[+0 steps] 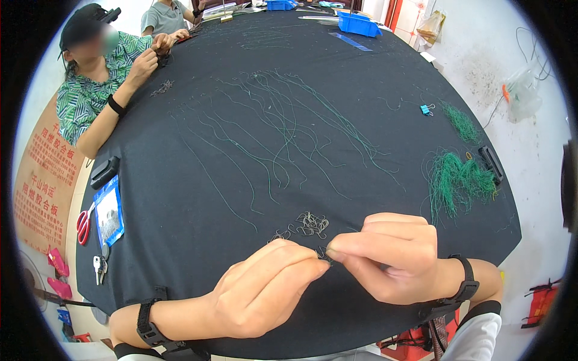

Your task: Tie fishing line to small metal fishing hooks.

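Head view, read as a clock face with twelve at the far edge: rows of dark printed characters run across a brown board [48,174] at nine o'clock, beyond the surface [180,259], which is draped in matte black cloth. Toward half past six, the wearer's left hand [265,286] has its thumb and fingertips pressed together on a small hook [321,253] of dark, thin metal. The right hand [394,256], at four o'clock, also has its thumb and forefinger pinched together, just beside the hook; what lies between those tips cannot be told. Black buckled straps circle both wrists.

A loose heap of curved metal hooks [313,224] lies at five o'clock, just beyond the fingers. Fine, wavy green threads [289,141] spread from the middle toward twelve. At three o'clock sits a tangled, fibrous green bundle [454,183]; a smaller green tuft [462,123] lies between two and three, near a teal binder clip [427,109].

Between eight and nine o'clock rest a flat blue-edged packet [109,210] with a clear window, red-handled scissors [83,228] and metal keys [100,269]. At ten, a co-worker [90,96] in a green patterned shirt holds both hands close together.
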A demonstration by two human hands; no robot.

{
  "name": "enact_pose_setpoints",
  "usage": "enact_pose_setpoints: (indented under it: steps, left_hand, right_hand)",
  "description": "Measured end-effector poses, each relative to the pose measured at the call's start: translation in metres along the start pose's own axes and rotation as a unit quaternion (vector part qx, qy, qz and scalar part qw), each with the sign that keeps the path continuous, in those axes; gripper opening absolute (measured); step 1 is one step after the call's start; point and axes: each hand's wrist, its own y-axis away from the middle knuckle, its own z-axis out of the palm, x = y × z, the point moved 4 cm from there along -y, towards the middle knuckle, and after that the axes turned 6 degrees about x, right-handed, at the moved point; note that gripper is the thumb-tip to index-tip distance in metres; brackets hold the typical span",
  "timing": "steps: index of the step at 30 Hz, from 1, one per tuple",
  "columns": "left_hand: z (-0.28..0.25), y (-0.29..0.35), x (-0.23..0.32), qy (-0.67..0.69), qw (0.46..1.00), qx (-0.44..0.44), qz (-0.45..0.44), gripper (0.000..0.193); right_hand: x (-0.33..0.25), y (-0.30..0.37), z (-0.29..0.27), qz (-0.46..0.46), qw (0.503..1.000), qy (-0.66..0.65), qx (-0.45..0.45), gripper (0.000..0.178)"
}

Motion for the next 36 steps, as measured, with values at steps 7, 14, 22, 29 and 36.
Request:
enact_pose_setpoints:
  steps: [7,14,22,29,36]
  left_hand:
    - [-0.003,0.001,0.001,0.002,1.000,0.016,-0.003,0.019]
    - [-0.006,0.001,-0.001,0.027,0.999,0.026,-0.038,0.016]
    - [-0.005,0.002,-0.003,0.015,0.998,0.042,-0.045,0.016]
    - [-0.002,0.000,-0.001,-0.028,0.999,0.011,0.015,0.020]
    - [0.000,0.002,0.005,-0.032,0.999,-0.007,0.024,0.022]
  right_hand:
    - [0.004,0.000,0.001,0.048,0.997,-0.049,-0.020,0.016]
    - [0.010,0.009,0.012,0.212,0.960,-0.173,-0.059,0.011]
    - [0.004,0.005,0.014,0.046,0.994,-0.089,-0.036,0.017]
    - [-0.017,0.007,0.007,-0.105,0.993,0.062,0.001,0.027]
    - [-0.006,0.000,-0.003,-0.091,0.994,0.060,-0.003,0.032]
